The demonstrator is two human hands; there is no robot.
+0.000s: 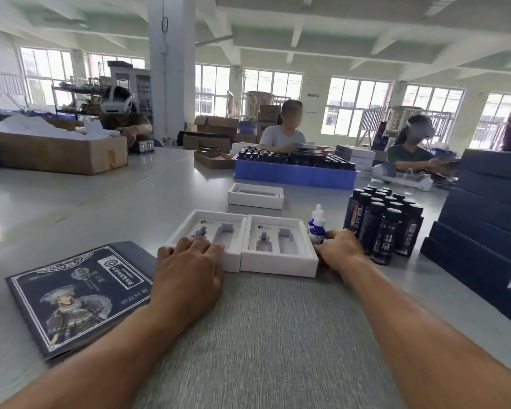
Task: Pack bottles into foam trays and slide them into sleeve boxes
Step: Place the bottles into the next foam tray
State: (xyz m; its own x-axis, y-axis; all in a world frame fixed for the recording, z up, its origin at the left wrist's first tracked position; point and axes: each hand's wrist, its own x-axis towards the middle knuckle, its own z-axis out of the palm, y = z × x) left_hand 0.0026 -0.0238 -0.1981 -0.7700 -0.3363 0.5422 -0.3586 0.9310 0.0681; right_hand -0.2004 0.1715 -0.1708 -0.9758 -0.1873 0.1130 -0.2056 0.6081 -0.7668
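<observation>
1. Since both foam trays point(279, 246) in front of the person show only bare grey cut-outs, I judge the packing barely begun: no bottle sits in either one.
2. They lie side by side, touching, at the far edge of a grey mat point(263, 335) on the tabletop point(101, 202). A third tray point(255, 196), also unfilled, lies farther back.
3. The left hand point(189, 267) rests on the near corner of the left tray, its fingers point(202, 246) loosely curled over the rim and close together; it holds nothing that I can see.
4. The right hand point(341, 250) lies just right of the right tray, beside two small blue dropper bottles point(317, 227). Its fingers are hidden behind the knuckles, so I cannot tell whether they pinch a bottle or only touch it.
5. A cluster of tall dark bottles point(384, 228) stands near the right hand, waiting.
6. Dark sleeve boxes point(484, 225) are stacked at the right, and one printed sleeve point(77, 296) lies flat by the left forearm.
7. Left to do, as I read it: seat the bottles in the cut-outs, then slide each filled tray into a sleeve.
</observation>
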